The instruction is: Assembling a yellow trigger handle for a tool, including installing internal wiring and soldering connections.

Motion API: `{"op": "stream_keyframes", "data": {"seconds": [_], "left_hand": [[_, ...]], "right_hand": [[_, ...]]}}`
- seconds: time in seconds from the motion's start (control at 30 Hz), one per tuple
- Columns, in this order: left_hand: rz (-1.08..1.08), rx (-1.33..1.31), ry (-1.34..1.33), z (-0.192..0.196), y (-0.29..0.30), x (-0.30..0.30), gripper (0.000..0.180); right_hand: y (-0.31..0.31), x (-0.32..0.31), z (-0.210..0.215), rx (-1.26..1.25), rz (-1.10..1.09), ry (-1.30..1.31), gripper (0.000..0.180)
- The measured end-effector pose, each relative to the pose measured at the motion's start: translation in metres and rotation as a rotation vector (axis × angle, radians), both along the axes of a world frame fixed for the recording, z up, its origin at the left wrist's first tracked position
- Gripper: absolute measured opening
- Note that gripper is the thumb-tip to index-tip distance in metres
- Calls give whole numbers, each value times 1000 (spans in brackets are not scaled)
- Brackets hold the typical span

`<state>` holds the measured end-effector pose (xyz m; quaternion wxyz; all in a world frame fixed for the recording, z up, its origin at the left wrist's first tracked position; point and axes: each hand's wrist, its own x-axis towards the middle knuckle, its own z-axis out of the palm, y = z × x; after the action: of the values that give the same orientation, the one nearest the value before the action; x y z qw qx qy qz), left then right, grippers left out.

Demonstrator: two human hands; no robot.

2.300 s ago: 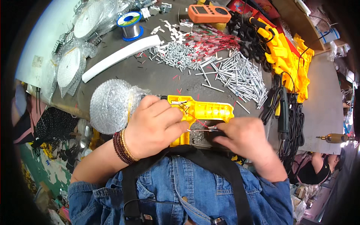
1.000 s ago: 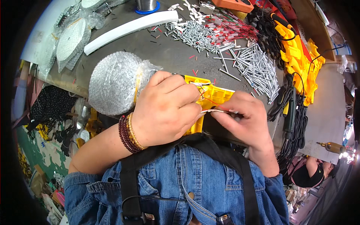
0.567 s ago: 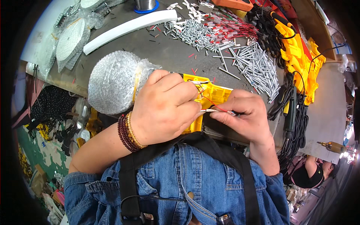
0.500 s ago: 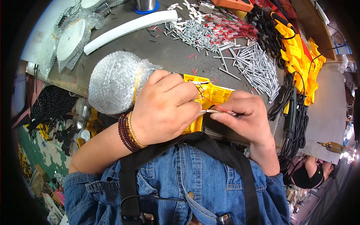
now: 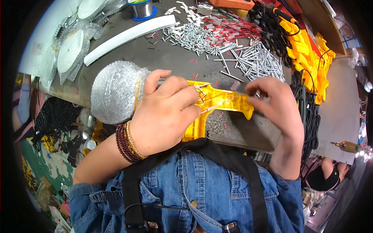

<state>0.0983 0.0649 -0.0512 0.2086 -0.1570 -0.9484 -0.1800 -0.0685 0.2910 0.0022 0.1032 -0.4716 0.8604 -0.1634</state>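
A yellow plastic housing half point(image 5: 217, 97), ribbed inside with a handle and curved end, lies on the bench in front of me. My left hand point(image 5: 163, 112) is closed over its left part, and its fingertips pinch a thin white wire end point(image 5: 209, 110). Short dark wires point(image 5: 201, 93) show beside those fingers. Blurred by motion, my right hand point(image 5: 274, 105) is by the housing's right end, thumb and fingers apart. A small clear pinkish piece point(image 5: 235, 85) is just beyond the housing. Behind my left hand sits a round bubble-wrapped object point(image 5: 114, 91).
Loose screws point(image 5: 194, 39), long metal pins point(image 5: 258, 64) and red-wired parts point(image 5: 233, 29) lie in heaps at the back. A white curved strip point(image 5: 128, 39) and a wire spool point(image 5: 143, 8) are farther left. Yellow housings point(image 5: 307, 58) and black cables point(image 5: 309, 124) are right.
My right hand has let go of the wire and moved right, uncovering the housing's handle end. The left hand stays over the housing. The view has shifted slightly.
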Motion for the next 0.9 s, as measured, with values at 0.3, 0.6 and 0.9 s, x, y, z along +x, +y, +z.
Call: {"op": "stream_keyframes", "data": {"seconds": [0.3, 0.6, 0.9], "left_hand": [[85, 187, -26, -2, 3, -12, 14], [40, 303, 10, 6, -12, 2, 43], [113, 7, -254, 5, -41, 5, 77]], "right_hand": [[3, -18, -27, -186, -79, -61, 15], [-18, 47, -28, -558, 311, 346, 19], [-62, 68, -47, -284, 379, 392, 24]]}}
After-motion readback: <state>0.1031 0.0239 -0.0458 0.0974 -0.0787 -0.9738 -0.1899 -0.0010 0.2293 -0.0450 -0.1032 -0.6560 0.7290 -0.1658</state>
